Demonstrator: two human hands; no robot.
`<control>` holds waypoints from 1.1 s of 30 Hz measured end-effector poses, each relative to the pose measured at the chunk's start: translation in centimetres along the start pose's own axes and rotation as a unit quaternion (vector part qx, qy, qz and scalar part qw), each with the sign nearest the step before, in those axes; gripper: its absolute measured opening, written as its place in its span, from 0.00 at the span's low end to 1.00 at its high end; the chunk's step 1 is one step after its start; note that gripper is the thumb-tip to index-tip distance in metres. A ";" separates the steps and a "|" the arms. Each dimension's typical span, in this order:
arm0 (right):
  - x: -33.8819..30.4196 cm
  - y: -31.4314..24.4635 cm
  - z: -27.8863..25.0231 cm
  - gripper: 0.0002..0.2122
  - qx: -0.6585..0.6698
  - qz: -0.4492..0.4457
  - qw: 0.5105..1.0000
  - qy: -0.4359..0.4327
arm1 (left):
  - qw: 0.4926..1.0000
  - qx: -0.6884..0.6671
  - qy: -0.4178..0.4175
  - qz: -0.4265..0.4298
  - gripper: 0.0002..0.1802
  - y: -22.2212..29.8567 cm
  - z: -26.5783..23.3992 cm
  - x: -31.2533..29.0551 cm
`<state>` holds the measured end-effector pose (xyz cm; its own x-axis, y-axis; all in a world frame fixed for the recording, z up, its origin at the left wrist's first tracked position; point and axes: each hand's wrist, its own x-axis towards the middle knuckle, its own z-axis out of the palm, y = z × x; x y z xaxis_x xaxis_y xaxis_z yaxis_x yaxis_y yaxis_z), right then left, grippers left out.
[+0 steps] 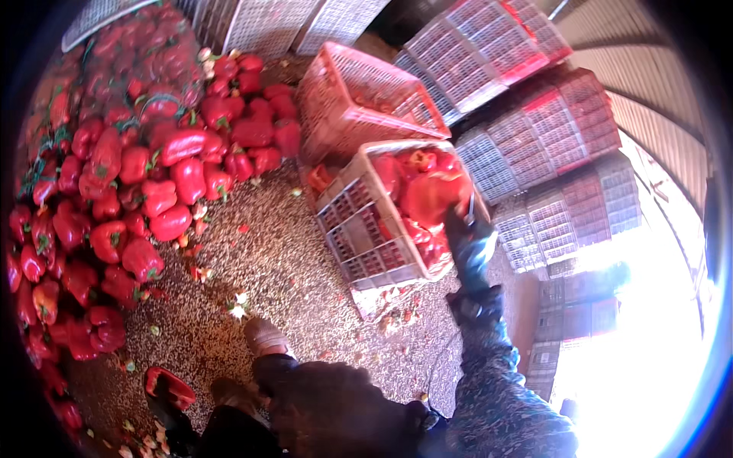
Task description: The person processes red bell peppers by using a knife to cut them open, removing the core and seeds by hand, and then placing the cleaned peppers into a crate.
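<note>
At the lower left, my left hand, dark and partly in shadow, grips a hollow, cut-open red bell pepper. My right arm reaches forward in a blue patterned sleeve. At its end, my gloved right hand is closed at the right rim of a pale plastic crate. A thin, pale, blade-like tool sticks up from its fingers, blurred. Red pepper pieces fill the crate, and a large one lies right beside my fingertips.
A big heap of whole red peppers covers the left side. Behind the filled crate stands an orange crate. Stacked crates line the right. Seeds and scraps litter the floor near my shoe.
</note>
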<state>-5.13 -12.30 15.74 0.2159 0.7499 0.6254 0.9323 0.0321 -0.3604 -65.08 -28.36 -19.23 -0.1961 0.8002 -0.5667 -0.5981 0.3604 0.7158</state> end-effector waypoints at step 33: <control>-3.1 12.8 -6.8 0.08 0.242 0.232 0.942 0.006 | 0.973 0.089 -0.211 -0.018 0.29 7.4 18.6 -2.7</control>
<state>8.10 -18.71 13.96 0.5733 0.7501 0.3297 0.4954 0.0032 -0.8686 -54.54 -18.99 -4.82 0.1809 0.8979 -0.4014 -0.4476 0.4386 0.7793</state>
